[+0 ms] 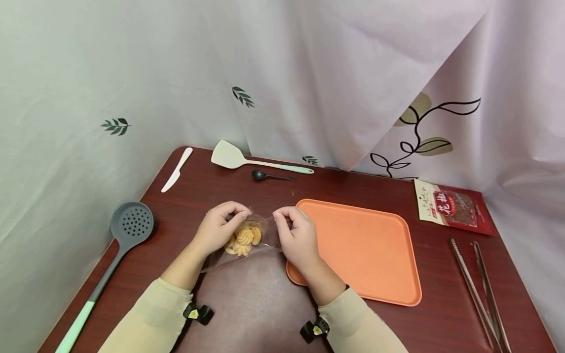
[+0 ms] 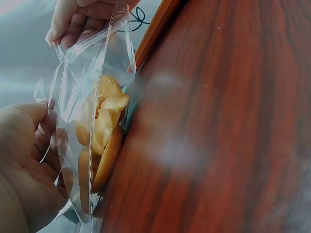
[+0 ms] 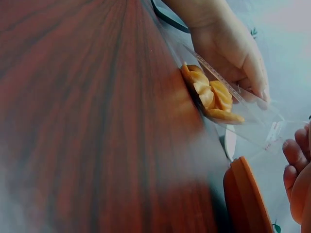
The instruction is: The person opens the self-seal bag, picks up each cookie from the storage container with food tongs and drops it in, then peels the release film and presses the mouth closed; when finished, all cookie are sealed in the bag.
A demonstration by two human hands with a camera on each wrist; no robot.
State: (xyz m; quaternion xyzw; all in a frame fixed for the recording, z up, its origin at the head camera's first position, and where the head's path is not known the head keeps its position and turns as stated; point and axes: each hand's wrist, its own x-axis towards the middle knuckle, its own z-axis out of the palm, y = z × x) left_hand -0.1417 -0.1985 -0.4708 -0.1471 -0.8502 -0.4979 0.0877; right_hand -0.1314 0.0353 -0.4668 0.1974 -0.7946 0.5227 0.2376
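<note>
Head view, bag: a clear plastic bag (image 1: 247, 235) holding swirl-shaped cookies (image 1: 243, 239) sits on the dark red wooden table (image 1: 247, 304), held up by its top edge between both hands.
Head view, left hand: the left hand (image 1: 219, 226) pinches the bag's top corner, fingers curled together on the plastic.
Head view, right hand: the right hand (image 1: 295, 234) pinches the other top corner, fingertips clamped on the film.
Head view, tray: an orange tray (image 1: 375, 245) lies at 3 o'clock from the bag; the right hand lies over its near-left edge.
Head view, far side: at 12 o'clock from the bag are a black spoon (image 1: 269, 175) and a cream spatula with mint handle (image 1: 251, 161); at 11 o'clock a white plastic knife (image 1: 177, 169).
Head view, left edge: a grey slotted ladle (image 1: 112, 255) lies at 9 o'clock.
Head view, right edge: a red snack packet (image 1: 454, 208) sits at 2 o'clock, and metal tongs (image 1: 481, 291) at 4 o'clock.
Left wrist view, bag: the bag (image 2: 82, 97) stands on edge against the table (image 2: 218, 121), cookies (image 2: 102, 131) stacked at its bottom.
Left wrist view, hands: the left hand (image 2: 26, 165) has its fingers curled on the film at 8 o'clock; the right hand (image 2: 82, 19) nips the zip strip at 12 o'clock.
Right wrist view, bag: cookies (image 3: 211, 94) show through the bag (image 3: 252, 121), with the tray (image 3: 248, 199) rim at 5 o'clock.
Right wrist view, hands: the left hand (image 3: 228, 48) grips the bag from above; the right hand (image 3: 299, 170) shows curled fingers at 4 o'clock, its hold on the plastic cannot be told here.
</note>
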